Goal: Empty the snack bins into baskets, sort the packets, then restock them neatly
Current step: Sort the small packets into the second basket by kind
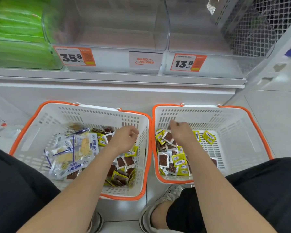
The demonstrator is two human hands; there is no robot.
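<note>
**Q:** Packet locations at this entry?
**A:** I logged blue-white fish packets [74, 148] and brown-and-yellow packets [124, 163] inside the left basket [45, 115]. A second pile [173, 162] lay in the right basket [233, 125], whose rim touched the left basket's right side. Clear bins [107, 31] sat on the shelf [107, 78] beyond the left basket.

**Q:** Hands?
**A:** The left hand [126, 138] was curled over the left basket's far right corner. The right hand [181, 133] was fingers-down in the second pile. I could not tell whether either gripped a packet.
</note>
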